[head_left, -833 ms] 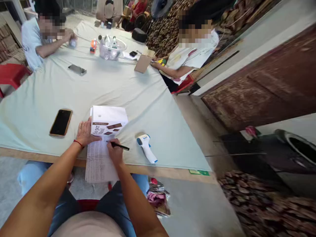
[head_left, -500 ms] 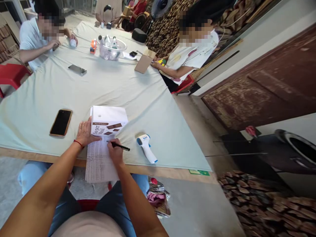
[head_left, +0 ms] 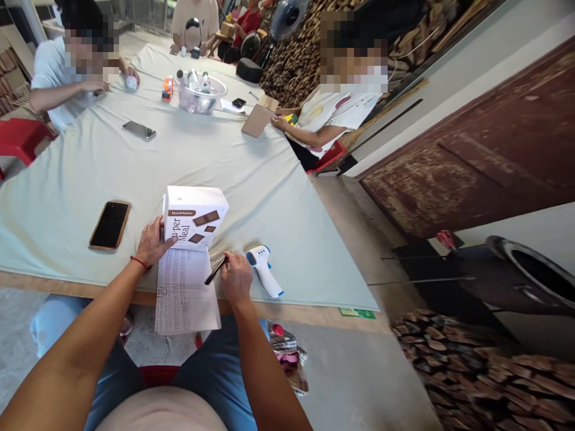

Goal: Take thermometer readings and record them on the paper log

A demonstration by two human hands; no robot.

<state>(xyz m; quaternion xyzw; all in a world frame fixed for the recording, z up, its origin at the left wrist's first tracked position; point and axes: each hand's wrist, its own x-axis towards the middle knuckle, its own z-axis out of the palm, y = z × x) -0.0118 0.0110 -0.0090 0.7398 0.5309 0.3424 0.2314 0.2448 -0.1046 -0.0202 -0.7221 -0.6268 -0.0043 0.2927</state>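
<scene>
Head view: our right hand (head_left: 236, 276), grasping a slim black pen (head_left: 215, 270), has drawn back to the right edge of the long printed white sheet (head_left: 182, 299), so marking it seems paused; our left hand (head_left: 151, 241) grasps the white cardboard box with brown print (head_left: 196, 224), now tipped more upright at the sheet's far end. Our pale green cloth-covered table (head_left: 103, 173) also bears a white-and-blue plastic thermometer (head_left: 266, 272); 2 co-workers (head_left: 51, 81) sit beyond, with brown firewood (head_left: 287, 69) stacked behind

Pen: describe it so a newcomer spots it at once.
On the pale-covered table, find the right hand at the near edge. The pen slants from it, slim and black, unlike the chunky white thermometer beside that hand.
</scene>
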